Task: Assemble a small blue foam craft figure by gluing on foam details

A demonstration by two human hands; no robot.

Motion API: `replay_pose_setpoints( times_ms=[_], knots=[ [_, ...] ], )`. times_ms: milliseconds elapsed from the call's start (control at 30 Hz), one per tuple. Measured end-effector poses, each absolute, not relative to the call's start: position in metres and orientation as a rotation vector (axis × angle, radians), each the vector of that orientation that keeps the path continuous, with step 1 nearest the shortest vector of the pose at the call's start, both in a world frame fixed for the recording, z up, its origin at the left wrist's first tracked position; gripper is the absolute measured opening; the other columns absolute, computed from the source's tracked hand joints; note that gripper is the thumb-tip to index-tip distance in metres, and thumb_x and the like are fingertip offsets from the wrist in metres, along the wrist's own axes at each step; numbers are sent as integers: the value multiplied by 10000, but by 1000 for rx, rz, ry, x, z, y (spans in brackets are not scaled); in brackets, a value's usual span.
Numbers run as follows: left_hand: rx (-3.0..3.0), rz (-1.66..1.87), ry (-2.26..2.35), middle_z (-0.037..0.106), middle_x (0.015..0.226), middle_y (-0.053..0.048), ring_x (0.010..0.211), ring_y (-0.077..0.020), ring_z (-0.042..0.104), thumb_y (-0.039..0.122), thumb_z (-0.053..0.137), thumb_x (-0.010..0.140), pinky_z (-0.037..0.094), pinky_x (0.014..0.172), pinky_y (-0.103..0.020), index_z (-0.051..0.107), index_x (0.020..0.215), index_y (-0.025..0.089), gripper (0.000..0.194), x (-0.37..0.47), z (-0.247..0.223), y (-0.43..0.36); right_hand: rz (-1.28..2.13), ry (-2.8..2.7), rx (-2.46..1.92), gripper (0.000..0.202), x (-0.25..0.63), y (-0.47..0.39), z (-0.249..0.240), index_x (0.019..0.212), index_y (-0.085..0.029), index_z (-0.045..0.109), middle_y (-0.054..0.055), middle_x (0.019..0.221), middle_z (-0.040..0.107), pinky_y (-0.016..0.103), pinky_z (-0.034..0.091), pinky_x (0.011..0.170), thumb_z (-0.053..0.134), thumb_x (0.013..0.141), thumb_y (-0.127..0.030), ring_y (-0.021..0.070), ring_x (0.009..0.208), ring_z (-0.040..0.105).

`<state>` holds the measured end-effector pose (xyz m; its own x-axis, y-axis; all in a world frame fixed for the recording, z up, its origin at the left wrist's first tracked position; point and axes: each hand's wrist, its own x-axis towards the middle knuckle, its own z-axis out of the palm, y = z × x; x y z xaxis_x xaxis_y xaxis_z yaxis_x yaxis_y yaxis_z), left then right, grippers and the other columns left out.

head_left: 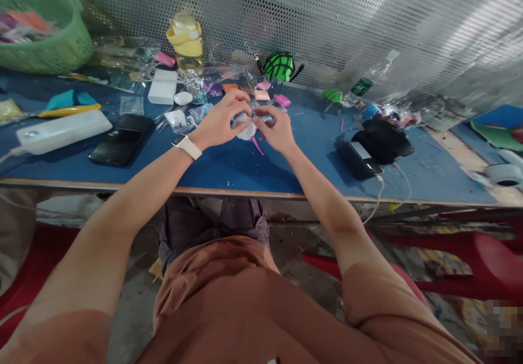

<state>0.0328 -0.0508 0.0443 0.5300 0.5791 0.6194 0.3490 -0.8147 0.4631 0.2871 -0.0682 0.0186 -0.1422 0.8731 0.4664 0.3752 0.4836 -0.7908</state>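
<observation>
**A white piece (246, 131) caught close between our two hands, with clutter crowding in**

The white piece sits between our left hand (220, 120) and right hand (275, 128), about midway between the near and far edges of the tabletop (229, 170). We cannot tell whether it rests on the surface or is lifted. If it is soft, uneven pressure from opposing fingers could dent it; a loose pinch could let it drop. Beside it, toward the near edge, lies a pink strip (257, 146), which a sliding right palm could brush aside. The clear wrappers (200, 87) toward the far edge might cling to our knuckles. Near the right part of the near edge, a white cable (381, 192) hangs over; a sweeping right elbow could snag it.

Both forearms reach in over the near edge and converge, wrists bent inward, backs of the hands upward. Our left thumb and forefinger curve around the piece's left side; our right thumb and forefinger come nearly together at its right. How firmly either grasps it, we cannot tell.
</observation>
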Motion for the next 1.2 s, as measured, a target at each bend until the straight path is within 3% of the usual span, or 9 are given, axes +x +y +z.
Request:
replay_pose_setpoints(
  times_ms=[133,233,333,500,600,700,833,1000,1200],
  knots=[
    [2495,1141,783,688,1620,-173,1456,-415,739,575,841,1070,604,1298,-677,778,1087,275,307,33,44,-51,527,-1809,-1062,826,286,-71,22,1292,-288,861,117,1286,885,422,767,704,737,942,-1026,267,904,854],
    [2441,1162,817,712,1572,-185,1371,-405,784,587,837,1072,648,1228,-679,775,1160,282,324,33,41,-50,506,-1826,-1023,799,282,-74,26,1226,-271,867,139,1306,890,501,799,911,714,972,-1013,348,1189,863],
    [2368,1170,834,747,1481,-192,1250,-394,830,640,855,1050,710,1087,-646,752,1289,289,437,35,35,-47,512,-1835,-1004,803,280,-74,27,1207,-262,872,145,1312,894,544,795,979,708,977,-1013,374,1265,854],
    [2357,1227,878,772,1434,-170,1243,-388,815,783,737,1079,693,1101,-630,737,1296,281,547,22,34,-27,537,-1781,-1031,823,287,-66,20,1216,-265,875,132,1253,892,477,786,769,736,939,-1028,304,972,868],
    [2443,1247,1081,787,1305,-140,1279,-408,734,834,667,1083,594,1218,-737,738,1173,291,555,-15,39,-4,567,-1718,-1061,815,288,-64,16,1255,-288,850,111,1271,884,410,715,587,754,924,-1026,238,768,810],
    [2512,1074,1356,764,1182,-140,1240,-420,668,859,637,1050,482,1244,-888,725,1034,269,597,-59,39,20,488,-1730,-1016,767,283,-68,17,1277,-299,832,117,1379,857,444,774,749,780,941,-986,286,974,856],
    [2526,1056,1312,799,1027,-107,1123,-390,713,822,839,875,580,1171,-758,708,995,298,554,-82,22,42,389,-1818,-947,720,273,-75,21,1256,-295,842,132,1397,834,532,778,1026,758,983,-955,348,1231,843],
    [2539,881,1467,786,858,-99,1063,-480,805,731,1044,591,633,1101,-736,729,994,263,693,-64,2,44,390,-1925,-955,654,271,-82,22,1250,-297,859,128,1361,836,478,771,869,749,1018,-898,328,1119,863],
    [2410,1110,1246,758,793,-73,928,-370,807,732,946,814,670,1114,-668,793,1053,260,551,-41,18,29,388,-1940,-894,660,276,-89,30,1247,-293,868,137,1308,836,404,690,697,752,1015,-901,305,1046,846]
  ],
)
